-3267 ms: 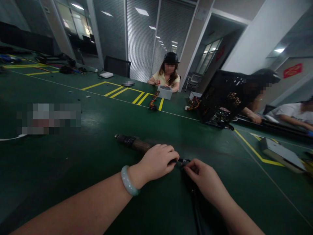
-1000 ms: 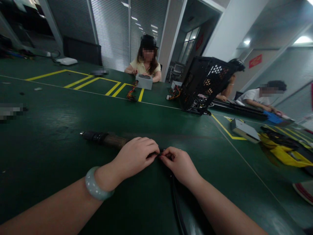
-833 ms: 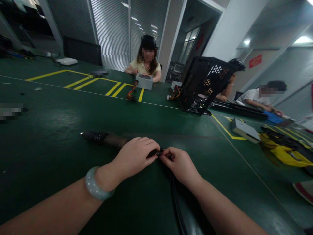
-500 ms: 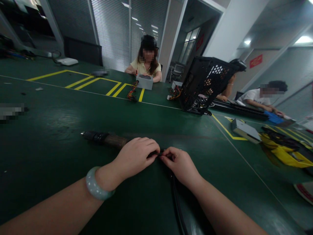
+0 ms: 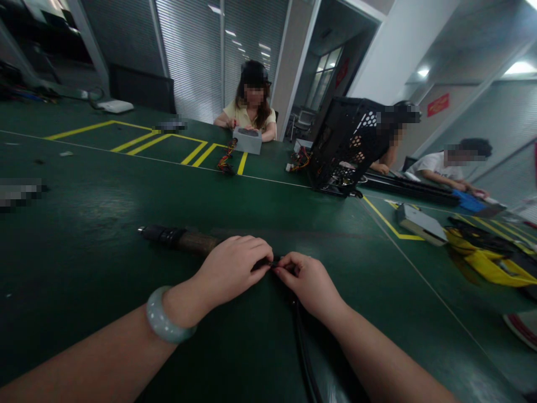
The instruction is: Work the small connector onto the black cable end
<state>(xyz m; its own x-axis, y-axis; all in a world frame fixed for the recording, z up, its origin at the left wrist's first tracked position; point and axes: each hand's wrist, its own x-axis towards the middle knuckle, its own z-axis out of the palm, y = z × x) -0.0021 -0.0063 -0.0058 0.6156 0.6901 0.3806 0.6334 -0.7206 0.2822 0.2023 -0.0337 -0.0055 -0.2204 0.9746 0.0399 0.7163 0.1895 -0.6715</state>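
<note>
An electric screwdriver (image 5: 193, 242), with a black nose and a worn brown body, lies on the green table with its metal tip pointing left. Over its rear end rests my left hand (image 5: 237, 263), fingers bent around it and thumb and fingertips pinched together. Close against those fingertips, my right hand (image 5: 308, 280) pinches the black cable (image 5: 302, 341) near the tool's tail. That cable runs down from under my right hand towards the near edge. The joint between tool and cable is mostly hidden by my fingers.
A black computer case (image 5: 344, 148) stands at the back right. Across the table a person handles a grey power supply (image 5: 247, 140) with loose wires. To the right lie a silver drive-like box (image 5: 422, 224) and a yellow-and-black bag (image 5: 495, 260). Two more people work beyond.
</note>
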